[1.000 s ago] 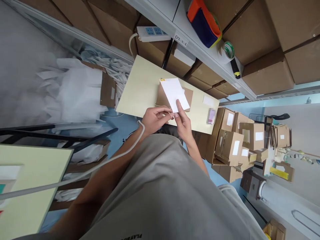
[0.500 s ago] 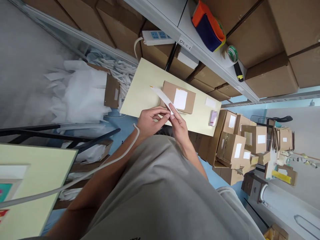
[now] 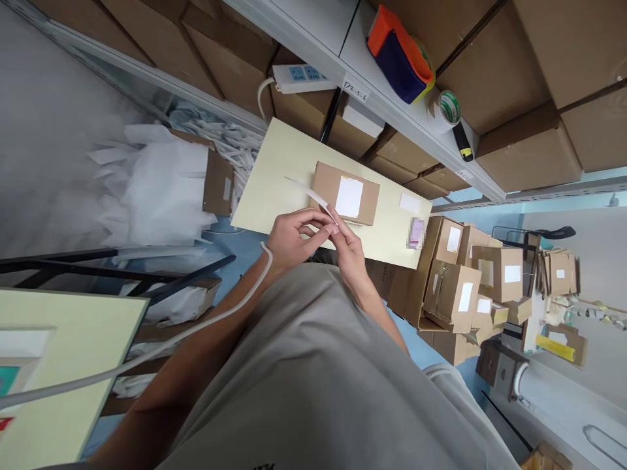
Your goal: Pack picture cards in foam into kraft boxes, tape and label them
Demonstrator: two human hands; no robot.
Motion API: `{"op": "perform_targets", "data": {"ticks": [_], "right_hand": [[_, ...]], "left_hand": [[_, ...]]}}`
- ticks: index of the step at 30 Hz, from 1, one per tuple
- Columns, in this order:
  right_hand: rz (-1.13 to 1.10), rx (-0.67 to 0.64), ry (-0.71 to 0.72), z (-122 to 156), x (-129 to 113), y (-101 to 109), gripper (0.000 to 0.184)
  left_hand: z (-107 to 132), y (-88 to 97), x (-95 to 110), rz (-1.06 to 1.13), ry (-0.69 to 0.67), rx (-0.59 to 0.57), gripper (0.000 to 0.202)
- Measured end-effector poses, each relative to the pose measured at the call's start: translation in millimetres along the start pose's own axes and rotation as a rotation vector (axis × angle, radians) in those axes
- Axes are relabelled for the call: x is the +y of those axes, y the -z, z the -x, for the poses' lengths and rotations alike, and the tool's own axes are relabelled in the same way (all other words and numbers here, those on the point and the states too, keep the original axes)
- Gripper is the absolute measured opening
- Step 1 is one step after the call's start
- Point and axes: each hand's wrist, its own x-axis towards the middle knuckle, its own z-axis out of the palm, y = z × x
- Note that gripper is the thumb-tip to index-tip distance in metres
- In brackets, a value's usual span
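Observation:
Both my hands meet just in front of my chest, over the near edge of a pale yellow table [image 3: 279,176]. My left hand [image 3: 294,236] and my right hand [image 3: 347,247] pinch one end of a thin white paper sheet [image 3: 313,194], which I see almost edge-on, slanting up and left from my fingers. On the table behind it lies a flat brown cardboard box [image 3: 362,192] with a white label [image 3: 349,196] on its top. A white cable [image 3: 230,307] runs along my left forearm.
A metal shelf [image 3: 392,98] above holds large cartons, a power strip [image 3: 298,77], an orange-and-blue tape dispenser [image 3: 399,49] and a tape roll [image 3: 448,108]. Several labelled small boxes [image 3: 460,287] are piled at the right. White bags [image 3: 157,183] fill a carton on the left.
The white sheet has turned from facing me flat to nearly edge-on, uncovering the box and its label. My hands have stayed pinched on its lower end.

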Motion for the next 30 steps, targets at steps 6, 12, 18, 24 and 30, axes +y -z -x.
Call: {"op": "perform_targets", "data": {"ticks": [6,12,18,24,30], "right_hand": [[0.086,-0.003,0.105,2.6,-5.3,4.8,0.088],[0.138,0.013,0.132,8.2,-13.6,2.8,0.082],[0.225,0.02,0.109,9.5,-12.5,1.0,0.072],[0.22,-0.003,0.011,17.0,-13.1,1.4,0.085],[0.341,0.182,0.001,26.1,-30.5,5.4,0.056]], "left_hand": [[-3.0,-4.4,5.3,-0.034,-0.026,-0.007,0.037],[-2.3,-5.0,5.8,-0.058,-0.042,0.019,0.028],[-0.5,-3.9,4.9,-0.081,-0.068,0.053,0.021],[-2.6,-1.9,0.3,-0.092,-0.062,0.072,0.023],[-0.8,2.4,0.6,-0.16,-0.097,0.053,0.023]]}}
